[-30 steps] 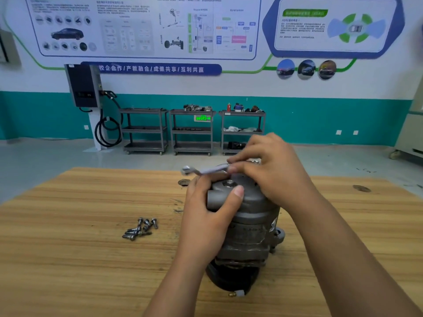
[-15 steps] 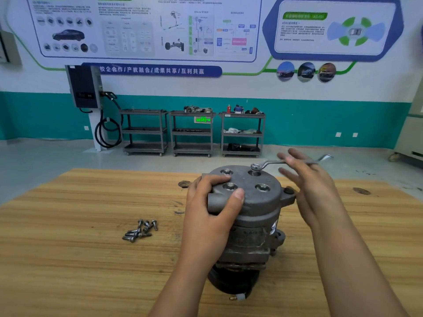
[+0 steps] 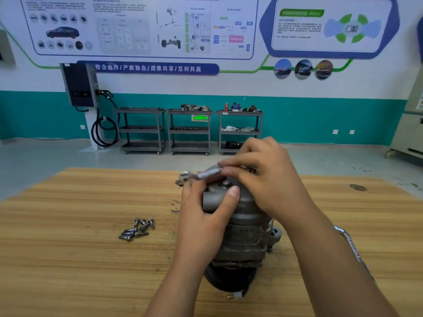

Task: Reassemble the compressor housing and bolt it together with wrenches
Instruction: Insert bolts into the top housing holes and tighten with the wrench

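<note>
Hands at work on a grey cast-metal compressor housing (image 3: 245, 234), which stands upright near the middle of a pale wooden counter (image 3: 68, 259) with its black round end down. The left hand (image 3: 203, 216) wraps the upper left side of the housing, its grip closed around the metal and its thumb lying across the top. The right hand (image 3: 270, 179) is above the housing top, its grip pinched on a slim silver wrench (image 3: 206, 174). One wrench end juts out to the left; the other is hidden under the fingers. A small heap of loose silver bolts (image 3: 137, 228) lies on the counter to the left, well apart from the housing. On the far wall, a blue banner (image 3: 147, 68) reads "校企合作/产教融合/成果共享/互利共赢". A green label (image 3: 302, 13) higher up is blurred, though "ADAS" is legible.
</note>
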Demonstrator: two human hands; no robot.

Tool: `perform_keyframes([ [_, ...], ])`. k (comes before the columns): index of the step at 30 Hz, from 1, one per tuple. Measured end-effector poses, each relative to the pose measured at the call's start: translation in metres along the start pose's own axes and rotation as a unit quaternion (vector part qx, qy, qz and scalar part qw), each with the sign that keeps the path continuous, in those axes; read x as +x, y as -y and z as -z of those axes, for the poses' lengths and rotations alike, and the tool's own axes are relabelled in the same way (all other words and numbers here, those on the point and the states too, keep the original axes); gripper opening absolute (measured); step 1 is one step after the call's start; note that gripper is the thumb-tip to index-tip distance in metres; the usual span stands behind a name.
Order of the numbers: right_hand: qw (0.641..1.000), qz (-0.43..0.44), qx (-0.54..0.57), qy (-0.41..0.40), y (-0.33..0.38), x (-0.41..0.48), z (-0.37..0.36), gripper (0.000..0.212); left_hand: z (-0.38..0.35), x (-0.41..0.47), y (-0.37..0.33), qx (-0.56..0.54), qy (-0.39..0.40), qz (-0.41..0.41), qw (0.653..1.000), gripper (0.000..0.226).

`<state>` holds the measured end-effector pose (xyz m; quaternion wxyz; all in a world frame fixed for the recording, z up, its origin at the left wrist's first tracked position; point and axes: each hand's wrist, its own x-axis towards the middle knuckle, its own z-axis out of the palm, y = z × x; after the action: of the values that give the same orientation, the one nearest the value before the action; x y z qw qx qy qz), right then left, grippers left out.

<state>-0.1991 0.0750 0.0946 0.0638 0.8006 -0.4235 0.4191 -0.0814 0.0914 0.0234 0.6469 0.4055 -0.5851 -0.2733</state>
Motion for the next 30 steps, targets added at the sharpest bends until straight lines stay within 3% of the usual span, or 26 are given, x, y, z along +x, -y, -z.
perform_keyframes([
  [3,0.991,-0.088,-0.052,0.081,-0.007,0.033,0.0,0.02,0.0,-0.001,0.0,0.017,0.007,-0.004,1.0,0.036],
  [7,0.962,-0.232,-0.007,0.145,-0.036,0.052,0.003,0.041,0.002,-0.002,0.002,-0.001,0.006,0.002,1.0,0.035],
  [9,0.931,-0.316,0.093,0.154,-0.052,0.043,0.002,0.049,0.002,-0.003,0.002,0.001,0.003,0.0,1.0,0.035],
  [12,0.838,-0.409,0.348,0.097,-0.066,0.017,-0.001,0.042,0.001,-0.002,0.001,0.009,0.005,0.003,1.0,0.034],
  [14,0.773,-0.372,0.514,-0.009,-0.072,-0.001,-0.006,0.032,0.0,-0.001,0.001,0.007,0.01,0.004,1.0,0.035],
  [15,0.761,-0.326,0.558,-0.066,-0.072,-0.011,-0.007,0.027,0.0,-0.001,0.001,0.004,0.011,0.005,1.0,0.035],
  [16,0.769,-0.274,0.567,-0.108,-0.07,-0.022,-0.006,0.022,0.0,-0.001,0.002,0.002,0.01,0.007,1.0,0.035],
  [18,0.824,-0.178,0.521,-0.136,-0.061,-0.043,-0.003,0.023,-0.001,-0.001,0.002,0.0,0.005,0.006,1.0,0.034],
  [20,0.893,-0.1,0.422,-0.118,-0.053,-0.059,-0.001,0.033,-0.002,-0.001,0.002,0.004,0.0,0.001,1.0,0.034],
  [23,0.966,-0.022,0.243,-0.079,-0.039,-0.058,0.004,0.035,-0.004,0.0,0.001,0.01,-0.005,-0.004,1.0,0.029],
  [27,0.998,0.016,0.055,-0.028,-0.017,-0.022,0.006,0.019,-0.005,0.0,0.002,0.002,0.003,-0.003,1.0,0.03],
  [30,0.995,-0.049,0.059,0.07,-0.01,0.011,0.001,0.008,-0.003,0.0,0.001,0.011,-0.004,-0.012,1.0,0.032],
])
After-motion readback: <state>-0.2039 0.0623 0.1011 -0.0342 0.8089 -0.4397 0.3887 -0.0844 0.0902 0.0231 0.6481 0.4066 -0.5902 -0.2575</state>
